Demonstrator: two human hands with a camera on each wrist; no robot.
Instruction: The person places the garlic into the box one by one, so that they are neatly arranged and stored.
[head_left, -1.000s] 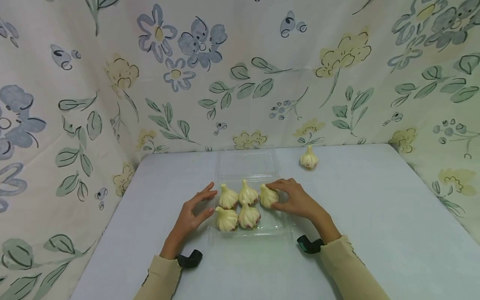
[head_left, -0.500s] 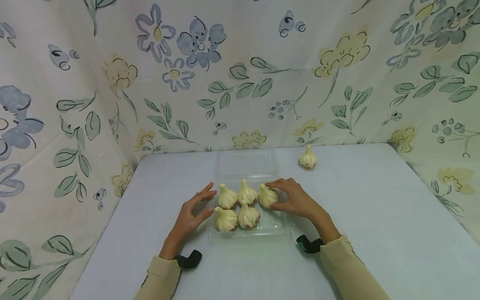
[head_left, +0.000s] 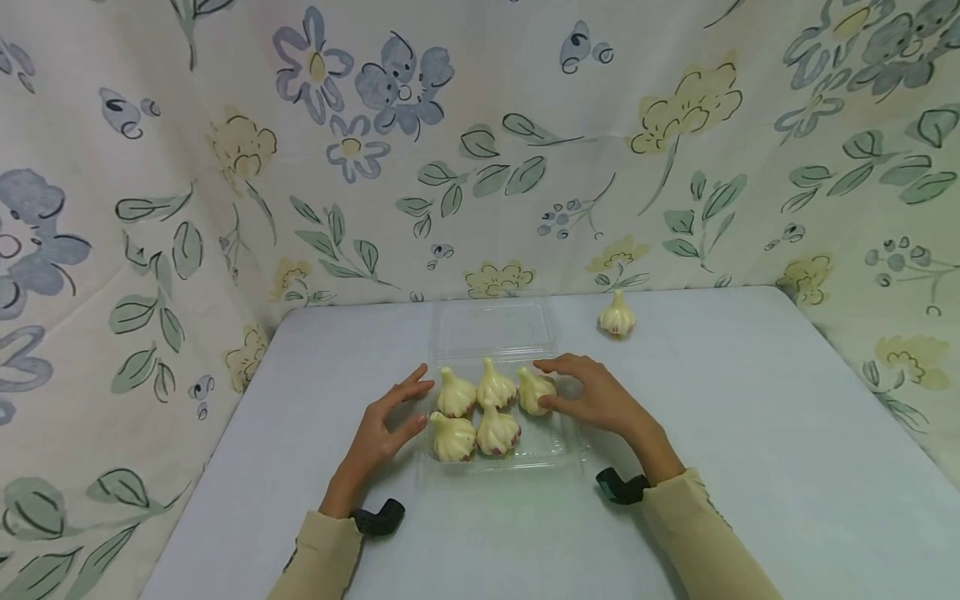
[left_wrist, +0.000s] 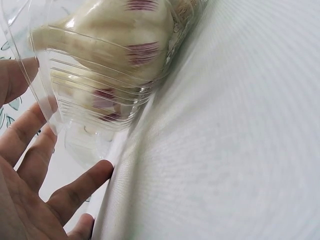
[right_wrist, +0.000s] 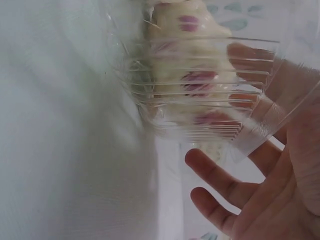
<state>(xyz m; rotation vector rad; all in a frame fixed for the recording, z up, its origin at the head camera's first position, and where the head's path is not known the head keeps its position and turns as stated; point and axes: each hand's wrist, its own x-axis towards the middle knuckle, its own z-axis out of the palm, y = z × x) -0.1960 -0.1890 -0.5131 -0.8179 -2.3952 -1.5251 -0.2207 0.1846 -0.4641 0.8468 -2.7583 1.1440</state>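
A clear plastic clamshell box [head_left: 546, 440] lies on the table with its lid [head_left: 492, 327] folded back. Several garlic bulbs sit inside in two rows, among them a front-left bulb [head_left: 453, 437] and a back-right bulb [head_left: 533, 392]. My right hand [head_left: 596, 400] hovers over the box's right side, thumb and fingers spread around the back-right bulb; whether the thumb still touches it is hard to tell. At the left rim my left hand [head_left: 382, 429] keeps its fingers apart. Through the ribbed wall, the left wrist view shows bulbs [left_wrist: 120, 35] with purple streaks.
One more garlic bulb [head_left: 617, 315] stands on the white table [head_left: 750, 417] at the back, right of the lid. A floral curtain [head_left: 480, 167] encloses the back and sides. Dark wrist mounts [head_left: 381, 518] sit on both forearms.
The right hand's fingers have spread and drawn slightly back from the back-right garlic bulb, which stays in the box. The left hand holds its place.
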